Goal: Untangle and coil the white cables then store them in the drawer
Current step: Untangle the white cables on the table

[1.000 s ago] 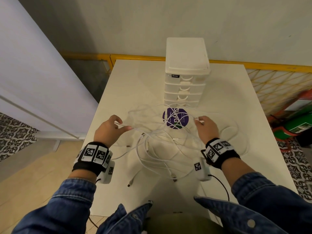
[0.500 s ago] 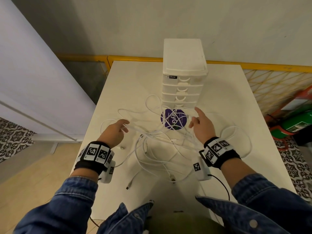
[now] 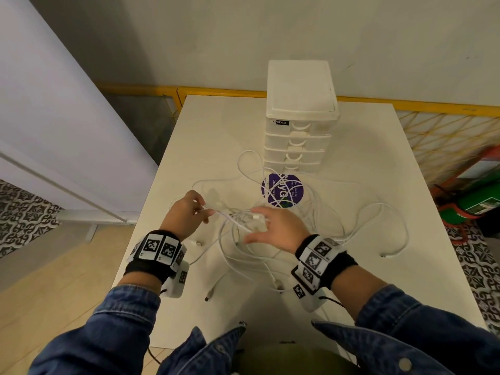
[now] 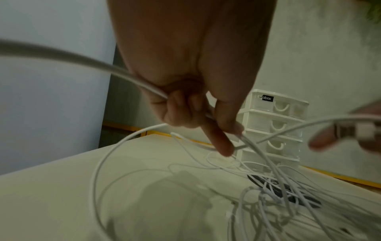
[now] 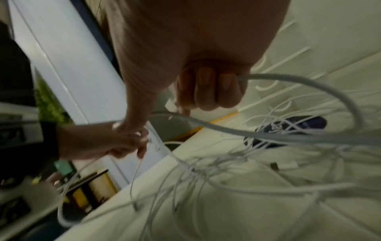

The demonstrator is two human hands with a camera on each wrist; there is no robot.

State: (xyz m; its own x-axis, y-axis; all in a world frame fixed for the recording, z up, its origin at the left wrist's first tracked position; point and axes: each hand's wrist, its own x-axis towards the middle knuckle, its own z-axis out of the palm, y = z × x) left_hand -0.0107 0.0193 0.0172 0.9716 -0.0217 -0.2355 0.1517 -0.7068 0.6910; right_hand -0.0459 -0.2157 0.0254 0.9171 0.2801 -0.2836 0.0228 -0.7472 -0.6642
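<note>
Several white cables (image 3: pixel 238 220) lie tangled across the white table (image 3: pixel 216 131), in front of a white stack of drawers (image 3: pixel 299 131), all of them closed. My left hand (image 3: pixel 205 211) pinches one white cable (image 4: pixel 243 140) between thumb and index finger just above the tangle. My right hand (image 3: pixel 259 226) is close beside it on the right, its fingers (image 5: pixel 208 91) curled round another strand (image 5: pixel 309 81) near its connector (image 4: pixel 350 130). Loops trail off to the right, ending in a plug (image 3: pixel 388 254).
A round purple sticker (image 3: pixel 282 189) lies under the cables, just in front of the drawers. Loose plugs (image 3: pixel 198 243) lie near the table's front. A yellow rail (image 3: pixel 216 90) runs behind the table. At the left stands a white panel (image 3: pixel 54 117), and green and red items (image 3: pixel 476 201) sit on the floor at right.
My right hand has moved left from beside the sticker to the middle of the tangle and closed on a cable. My left hand keeps its pinch and has risen slightly.
</note>
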